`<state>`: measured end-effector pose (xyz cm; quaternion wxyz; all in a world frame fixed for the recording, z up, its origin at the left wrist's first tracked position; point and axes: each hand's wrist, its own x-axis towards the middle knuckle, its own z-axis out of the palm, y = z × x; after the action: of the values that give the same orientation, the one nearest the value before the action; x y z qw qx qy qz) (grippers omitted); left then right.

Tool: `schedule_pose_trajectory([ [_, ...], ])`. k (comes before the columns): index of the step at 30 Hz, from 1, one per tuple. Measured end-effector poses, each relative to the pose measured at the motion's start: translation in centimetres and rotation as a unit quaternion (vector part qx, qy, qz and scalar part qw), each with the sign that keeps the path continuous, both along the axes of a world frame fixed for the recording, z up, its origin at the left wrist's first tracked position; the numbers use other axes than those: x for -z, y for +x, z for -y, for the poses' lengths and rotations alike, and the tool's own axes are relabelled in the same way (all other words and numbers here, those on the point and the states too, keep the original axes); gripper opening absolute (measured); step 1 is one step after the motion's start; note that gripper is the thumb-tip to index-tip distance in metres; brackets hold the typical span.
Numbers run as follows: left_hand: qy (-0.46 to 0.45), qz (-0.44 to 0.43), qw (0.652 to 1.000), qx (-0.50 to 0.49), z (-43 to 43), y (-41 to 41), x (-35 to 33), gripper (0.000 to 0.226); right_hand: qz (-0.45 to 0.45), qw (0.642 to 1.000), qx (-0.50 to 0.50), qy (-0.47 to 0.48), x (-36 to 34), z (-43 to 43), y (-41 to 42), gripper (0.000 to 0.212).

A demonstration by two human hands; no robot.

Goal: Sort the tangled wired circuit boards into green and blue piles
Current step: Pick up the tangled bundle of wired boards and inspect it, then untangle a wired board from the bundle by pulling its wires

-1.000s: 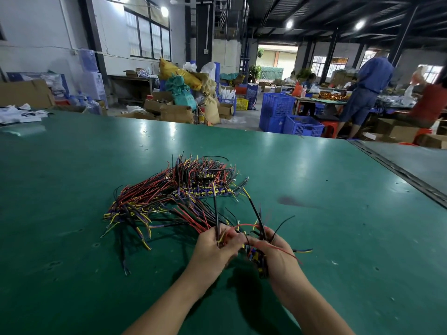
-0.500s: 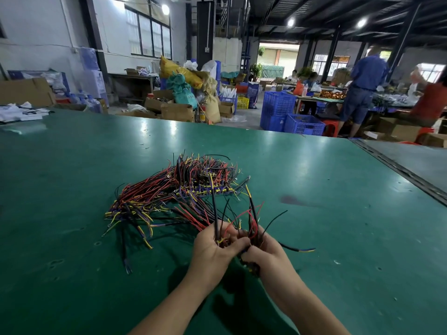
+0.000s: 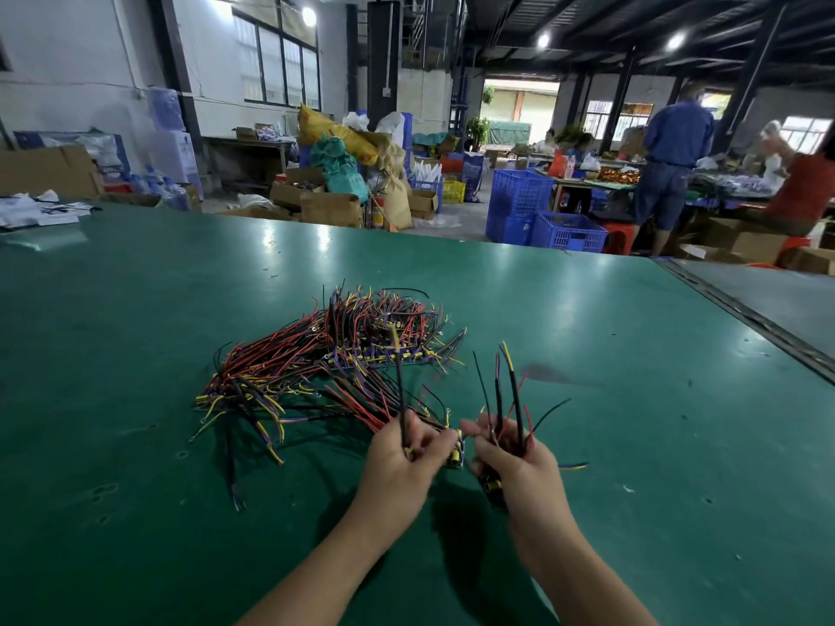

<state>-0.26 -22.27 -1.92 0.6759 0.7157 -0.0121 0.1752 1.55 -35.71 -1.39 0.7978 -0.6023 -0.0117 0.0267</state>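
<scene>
— Where is the tangle sitting?

— The pile of wired circuit boards (image 3: 334,368) lies on the green table (image 3: 632,399), at about eleven o'clock from the hands. Its red, black, yellow and purple leads fan out toward nine o'clock.

— And the left hand (image 3: 400,465)?

— Its fingers (image 3: 436,439) are curled tight round the foot of a black wire (image 3: 400,381) that stands straight up toward twelve o'clock. A small board (image 3: 456,456) with yellow parts shows just past the fingertips, at three o'clock from that hand. I can't tell whether it is green or blue.

— The right hand (image 3: 519,467)?

— It is just beside the left, not quite touching, and closed on a bunch of wires (image 3: 513,399). Black and red strands rise from the fist toward twelve and one o'clock, and a dark board (image 3: 490,483) hangs below the palm at seven o'clock.

— Anything beyond?

— Blue crates (image 3: 542,219) stand past the table's far edge at one o'clock, with a person in blue (image 3: 668,160) standing at two o'clock.
</scene>
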Motion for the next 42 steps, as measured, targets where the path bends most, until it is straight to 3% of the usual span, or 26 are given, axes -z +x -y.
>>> schedule_pose_trajectory([
  [2, 0.084, -0.002, 0.996, -0.004, 0.3, 0.0, 0.6, 0.033, 0.005, 0.999, -0.037, -0.028, 0.1, -0.5, -0.5, 0.017],
  [5, 0.142, -0.014, 0.99, -0.019, 0.3, 0.2, 0.9, 0.009, 0.044, 0.991, -0.114, -0.05, 0.1, -0.8, -1.0, 0.034],
  [10, 0.26, -0.028, 0.965, 0.001, 0.0, -0.1, 1.0, 0.026, 0.101, 0.986, -0.11, -0.079, 0.1, -1.4, -1.2, 0.031],
  [14, 0.354, -0.014, 0.933, 0.061, -0.1, -0.6, 0.7, 0.027, 0.107, 0.989, -0.03, -0.093, 0.0, -1.3, -1.0, 0.007],
  [17, 0.425, 0.01, 0.9, 0.1, 0.3, -1.0, 0.6, 0.052, 0.108, 0.987, 0.016, -0.114, 0.2, -0.9, -0.5, 0.006],
  [20, 0.416, 0.029, 0.899, 0.137, 0.7, -1.3, 0.5, 0.066, 0.111, 0.984, 0.067, -0.126, 0.5, -0.3, 0.2, 0.011],
  [23, 0.404, 0.071, 0.907, 0.099, 0.8, -0.9, 0.8, 0.043, 0.11, 0.986, 0.061, -0.105, 0.6, -0.2, 0.5, 0.005],
  [26, 0.359, 0.105, 0.927, 0.004, 0.5, -0.6, 0.9, 0.023, 0.105, 0.992, -0.003, -0.065, 0.7, -0.5, 0.3, 0.017],
  [29, 0.26, 0.131, 0.955, -0.051, 0.3, -0.5, 0.7, 0.01, 0.106, 0.993, -0.033, -0.029, 0.5, -0.6, 0.3, 0.03],
  [31, 0.236, 0.139, 0.959, -0.072, 0.4, -0.4, 0.7, 0.011, 0.122, 0.991, -0.027, -0.041, 0.4, -0.5, 0.4, 0.027],
  [34, 0.23, 0.099, 0.966, -0.057, 0.7, -0.1, 1.0, 0.018, 0.16, 0.976, -0.009, -0.151, -0.5, -0.2, 1.0, 0.023],
  [37, 0.24, 0.078, 0.966, -0.051, 0.6, 0.5, 1.4, 0.021, 0.178, 0.926, 0.08, -0.323, -2.6, 1.0, 2.7, 0.011],
  [40, 0.364, 0.075, 0.927, -0.054, 0.0, 1.3, 2.2, 0.023, 0.107, 0.844, 0.158, -0.502, -5.1, 2.9, 5.5, 0.058],
  [42, 0.421, 0.067, 0.904, -0.038, -0.2, 1.7, 2.6, 0.025, 0.038, 0.805, 0.13, -0.578, -6.0, 4.4, 8.2, 0.086],
])
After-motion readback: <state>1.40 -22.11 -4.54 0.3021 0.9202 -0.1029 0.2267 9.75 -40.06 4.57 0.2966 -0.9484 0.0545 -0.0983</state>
